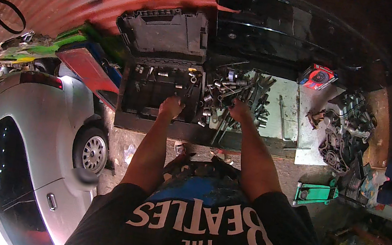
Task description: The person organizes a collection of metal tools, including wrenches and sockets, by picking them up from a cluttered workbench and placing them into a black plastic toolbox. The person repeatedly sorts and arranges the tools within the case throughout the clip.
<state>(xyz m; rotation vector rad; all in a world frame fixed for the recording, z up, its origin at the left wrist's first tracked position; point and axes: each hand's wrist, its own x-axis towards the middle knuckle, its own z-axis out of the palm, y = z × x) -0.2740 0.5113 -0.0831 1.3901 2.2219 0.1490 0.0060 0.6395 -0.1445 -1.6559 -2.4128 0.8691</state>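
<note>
My left hand (pixel 171 107) is closed over the front right part of an open black toolbox (pixel 131 107). Its fingers are curled, and whatever they hold is hidden. A few sockets and small tools lie in the box, among them a ratchet-like tool (pixel 191 84) just beyond that hand. To the right, my right hand (pixel 241 111) reaches into a heap of loose sockets and wrenches (pixel 223 89). Its fingers are bent together at the heap, and what is between them cannot be made out. Several open-end wrenches (pixel 263 86) fan out beyond it.
The raised toolbox lid (pixel 164 33) leans back by a red corrugated sheet. On the bench's right are a long L-shaped bar (pixel 283 118), a red box (pixel 317 78) and an engine part (pixel 344 130). A green floor jack (pixel 316 193) stands below; a silver car (pixel 44 148) is left.
</note>
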